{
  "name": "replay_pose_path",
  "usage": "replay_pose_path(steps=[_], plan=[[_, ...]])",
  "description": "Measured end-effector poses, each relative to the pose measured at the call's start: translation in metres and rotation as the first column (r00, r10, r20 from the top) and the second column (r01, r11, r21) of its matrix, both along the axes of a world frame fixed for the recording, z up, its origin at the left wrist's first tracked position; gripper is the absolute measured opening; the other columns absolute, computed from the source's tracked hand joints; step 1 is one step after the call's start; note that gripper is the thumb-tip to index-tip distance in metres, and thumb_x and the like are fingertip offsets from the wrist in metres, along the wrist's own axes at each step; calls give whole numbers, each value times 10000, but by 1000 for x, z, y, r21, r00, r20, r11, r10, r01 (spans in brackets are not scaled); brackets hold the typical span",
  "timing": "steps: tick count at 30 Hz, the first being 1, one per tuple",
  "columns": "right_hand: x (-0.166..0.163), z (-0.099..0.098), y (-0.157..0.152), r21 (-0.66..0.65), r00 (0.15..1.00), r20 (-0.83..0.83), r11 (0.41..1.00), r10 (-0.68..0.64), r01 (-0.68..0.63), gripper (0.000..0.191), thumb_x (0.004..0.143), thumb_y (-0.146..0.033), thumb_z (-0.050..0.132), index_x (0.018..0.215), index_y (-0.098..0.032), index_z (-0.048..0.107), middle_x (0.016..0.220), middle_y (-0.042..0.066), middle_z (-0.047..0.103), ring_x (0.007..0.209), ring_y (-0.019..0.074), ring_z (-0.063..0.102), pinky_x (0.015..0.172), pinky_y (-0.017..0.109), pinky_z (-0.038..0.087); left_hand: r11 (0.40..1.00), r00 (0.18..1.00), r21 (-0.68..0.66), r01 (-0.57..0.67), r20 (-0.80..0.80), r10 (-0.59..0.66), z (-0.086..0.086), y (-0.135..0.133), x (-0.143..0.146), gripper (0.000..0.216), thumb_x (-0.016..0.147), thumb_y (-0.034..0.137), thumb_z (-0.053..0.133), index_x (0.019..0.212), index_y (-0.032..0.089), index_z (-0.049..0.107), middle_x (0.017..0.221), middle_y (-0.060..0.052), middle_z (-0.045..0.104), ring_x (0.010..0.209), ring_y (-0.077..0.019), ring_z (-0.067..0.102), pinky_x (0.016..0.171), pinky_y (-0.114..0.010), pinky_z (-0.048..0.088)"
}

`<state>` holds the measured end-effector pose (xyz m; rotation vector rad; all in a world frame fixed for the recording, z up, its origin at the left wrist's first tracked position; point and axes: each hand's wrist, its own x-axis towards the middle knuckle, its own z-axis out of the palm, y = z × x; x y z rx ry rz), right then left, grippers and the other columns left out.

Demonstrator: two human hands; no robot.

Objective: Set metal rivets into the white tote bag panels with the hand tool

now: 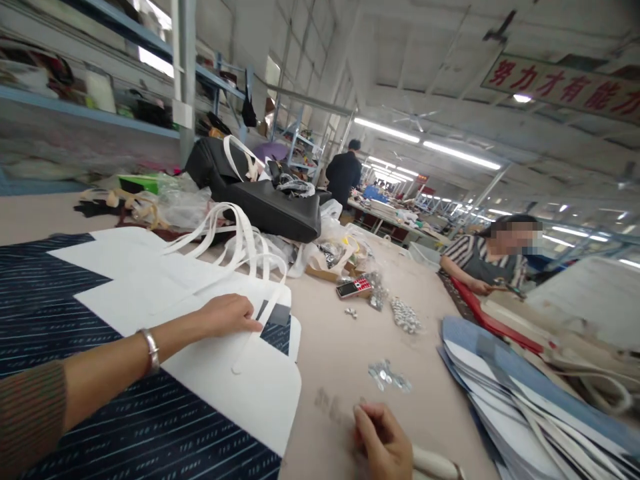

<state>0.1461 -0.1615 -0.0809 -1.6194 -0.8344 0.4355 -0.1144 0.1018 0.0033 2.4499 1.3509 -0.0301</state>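
Note:
My left hand (227, 316) is over a white bag panel (245, 393), fingers curled together, with the fingertips at a narrow white strap (271, 308). The strap's loose end curves down over the panel. White panels lie overlapped on dark blue patterned fabric (165, 427), and several more strap loops (245, 230) rise behind my hand. Near the table's front, my right hand (384, 441) is closed in a pinch; what its fingers hold, if anything, is hidden. A pale rounded handle (435, 463) lies beside it. Small silvery metal discs (386, 377) are scattered beyond that hand.
A red-keyed phone (354, 288), a clump of small metal pieces (406, 316) and plastic bags lie farther back. Black bags (270, 207) are piled behind the panels. Stacked blue-and-white panels (480, 373) with straps are at right, near a seated person (493, 257).

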Motion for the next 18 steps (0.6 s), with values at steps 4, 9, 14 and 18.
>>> replay_pose_path(steps=[4, 9, 14, 18], plan=[[19, 28, -12, 141, 994, -72, 986, -81, 91, 468, 760, -619, 857, 758, -168, 730, 578, -5, 627, 548, 145, 577, 525, 250, 478, 998, 997, -23, 65, 34, -64, 3, -49, 44, 450, 878, 525, 612, 553, 239, 487, 719, -59, 688, 782, -283, 681, 624, -347, 330], [5, 66, -54, 166, 996, -83, 986, 16, -2, 338, 838, -503, 833, 819, -173, 759, 607, 8, 658, 570, 159, 620, 558, 269, 522, 997, 995, -28, 77, 63, -75, 10, -86, 102, 460, 954, 553, 545, 649, 216, 618, 834, -139, 751, 917, -352, 726, 726, -385, 429], [-38, 67, -85, 37, 986, -80, 989, 149, -146, 190, 858, -392, 805, 836, -205, 777, 693, 18, 714, 638, 167, 640, 613, 267, 526, 992, 992, -84, 90, 93, -82, 1, -124, 154, 485, 1026, 582, 522, 848, 172, 710, 917, -102, 760, 922, -266, 723, 838, -413, 531], [-50, 41, -90, -139, 975, -81, 966, 208, -217, 175, 889, -358, 722, 860, -195, 777, 703, 20, 717, 646, 159, 636, 609, 249, 514, 971, 981, -169, 168, 127, -148, -12, -159, 178, 464, 1038, 608, 544, 971, 179, 709, 961, -46, 743, 903, -205, 709, 872, -410, 577]])
